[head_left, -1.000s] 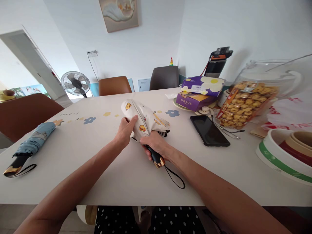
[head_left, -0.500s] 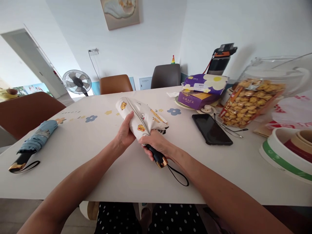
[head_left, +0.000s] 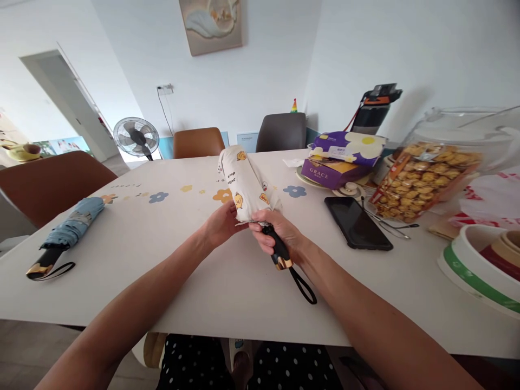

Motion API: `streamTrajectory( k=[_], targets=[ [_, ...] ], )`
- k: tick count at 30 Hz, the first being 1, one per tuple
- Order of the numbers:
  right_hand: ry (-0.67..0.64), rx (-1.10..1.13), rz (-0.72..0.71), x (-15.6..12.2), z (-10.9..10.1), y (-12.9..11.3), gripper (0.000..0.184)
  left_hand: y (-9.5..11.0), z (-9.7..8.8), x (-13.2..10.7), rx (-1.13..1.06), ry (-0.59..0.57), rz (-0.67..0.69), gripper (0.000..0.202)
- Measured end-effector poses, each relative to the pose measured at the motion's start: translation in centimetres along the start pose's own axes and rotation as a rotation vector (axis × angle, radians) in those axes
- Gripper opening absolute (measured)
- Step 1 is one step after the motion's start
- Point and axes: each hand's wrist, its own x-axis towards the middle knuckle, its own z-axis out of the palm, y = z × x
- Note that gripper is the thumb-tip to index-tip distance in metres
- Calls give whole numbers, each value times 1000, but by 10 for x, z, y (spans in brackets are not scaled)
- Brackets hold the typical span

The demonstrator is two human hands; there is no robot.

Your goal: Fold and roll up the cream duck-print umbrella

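At the far left a brown chair (head_left: 52,181) stands against the edge of the white table (head_left: 162,254), which has small flowers printed on it. Near that edge lies a folded blue umbrella (head_left: 71,230), its black handle and wrist loop pointing toward the person. Behind the table, a standing fan (head_left: 136,137) is on the floor by the doorway. In the middle, the left hand (head_left: 221,223) pinches the lower hem of a folded cream umbrella with a duck print (head_left: 244,181), thumb and fingers closed on the fabric just above the handle. This umbrella sits over the middle of the table and slants away from the person, its tip toward the chairs on the far side. The right hand (head_left: 284,234) is wrapped tight around the umbrella's black handle (head_left: 279,252), with the gold end cap sticking out below the fist. A black wrist strap (head_left: 304,285) trails from the cap onto the tabletop. The two hands nearly touch. To the right, a dark phone (head_left: 357,222) lies flat, well apart from the hands. Behind it are a purple box (head_left: 331,172) with a flowered tissue pack (head_left: 349,146) on top. Further right is a clear jar of biscuits (head_left: 430,168), and at the right edge a stack of paper bowls (head_left: 479,260).
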Motion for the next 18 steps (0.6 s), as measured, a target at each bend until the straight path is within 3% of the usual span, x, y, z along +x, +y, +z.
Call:
streamTrajectory(
  k=[3,5,8,13,18],
  targets=[
    [2,26,9,0,0,-3,25,-2,-4,1,-12,23,42,13],
    [35,65,-8,0,1,-5,25,-4,-8,4,-13,99,87,6],
    [83,143,-57,0,1,-6,26,-9,-10,8,28,216,158,11],
    [-10,70,24,1,6,3,28,-23,8,8,93,140,152,10],
    [-7,-127,69,1,15,12,26,-32,14,4,138,146,319,11]
  ],
)
